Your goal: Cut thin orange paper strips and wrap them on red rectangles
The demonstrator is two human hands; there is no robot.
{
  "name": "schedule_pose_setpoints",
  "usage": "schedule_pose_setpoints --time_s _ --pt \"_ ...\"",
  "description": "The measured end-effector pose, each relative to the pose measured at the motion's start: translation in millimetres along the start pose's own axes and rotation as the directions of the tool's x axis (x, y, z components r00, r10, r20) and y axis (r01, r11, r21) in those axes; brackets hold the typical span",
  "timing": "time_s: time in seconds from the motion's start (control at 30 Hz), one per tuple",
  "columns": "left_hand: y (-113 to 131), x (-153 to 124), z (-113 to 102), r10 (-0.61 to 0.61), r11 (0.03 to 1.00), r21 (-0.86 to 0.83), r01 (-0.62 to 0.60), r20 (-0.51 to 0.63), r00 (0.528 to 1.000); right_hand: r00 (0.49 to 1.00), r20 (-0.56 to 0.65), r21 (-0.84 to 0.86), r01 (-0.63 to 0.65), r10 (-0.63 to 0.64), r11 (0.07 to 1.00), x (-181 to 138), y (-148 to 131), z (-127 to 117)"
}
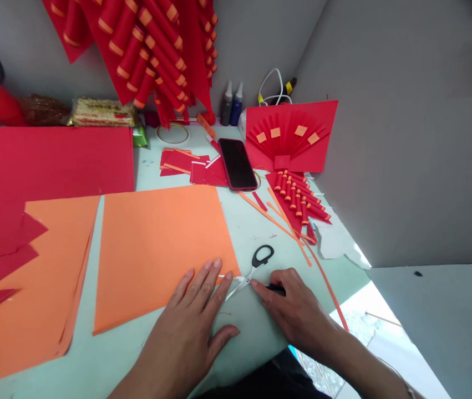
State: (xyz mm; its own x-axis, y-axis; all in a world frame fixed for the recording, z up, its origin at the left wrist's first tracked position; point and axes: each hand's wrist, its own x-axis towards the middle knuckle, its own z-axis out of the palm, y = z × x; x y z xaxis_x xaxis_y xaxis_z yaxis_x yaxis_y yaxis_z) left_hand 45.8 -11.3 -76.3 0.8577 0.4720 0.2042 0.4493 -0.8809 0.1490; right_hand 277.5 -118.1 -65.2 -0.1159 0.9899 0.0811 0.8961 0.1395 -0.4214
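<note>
My left hand (194, 307) lies flat with its fingers stretched over the lower right corner of an orange sheet of paper (161, 238). A pair of scissors (244, 281) with black handles rests on the table just right of that corner, blades apart and pointing left. The blade tips are close to my left fingers, and one blade passes partly beneath them. My right hand (292, 302) curls over the nearer black handle, its index fingertip by the pivot. The other handle loop stands free.
A stack of orange sheets (48, 310) with red pieces lies left, a red sheet (52, 160) behind. Farther back are a phone (237, 163), red scraps (177, 160) and a red folded-fan card (289, 133). Paper firecrackers (298, 199) and orange strips (269, 213) lie right, before the grey wall.
</note>
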Motion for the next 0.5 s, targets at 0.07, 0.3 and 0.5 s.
schedule_pose_setpoints --time_s 0.07,0.3,0.5 --pt "-0.1 -0.1 -0.2 -0.003 1.000 -0.004 0.003 0.004 1.000 1.000 0.006 -0.002 0.002 -0.002 1.000 0.9 -0.8 -1.9" --pt "-0.3 0.3 0.4 0.009 1.000 0.023 -0.009 -0.013 1.000 1.000 0.007 -0.001 0.009 -0.009 1.000 0.6 -2.5 -1.8" --pt "0.4 0.8 1.2 0.000 1.000 0.002 0.000 -0.002 1.000 1.000 0.004 -0.010 -0.003 0.003 1.000 -2.0 -2.9 -0.5"
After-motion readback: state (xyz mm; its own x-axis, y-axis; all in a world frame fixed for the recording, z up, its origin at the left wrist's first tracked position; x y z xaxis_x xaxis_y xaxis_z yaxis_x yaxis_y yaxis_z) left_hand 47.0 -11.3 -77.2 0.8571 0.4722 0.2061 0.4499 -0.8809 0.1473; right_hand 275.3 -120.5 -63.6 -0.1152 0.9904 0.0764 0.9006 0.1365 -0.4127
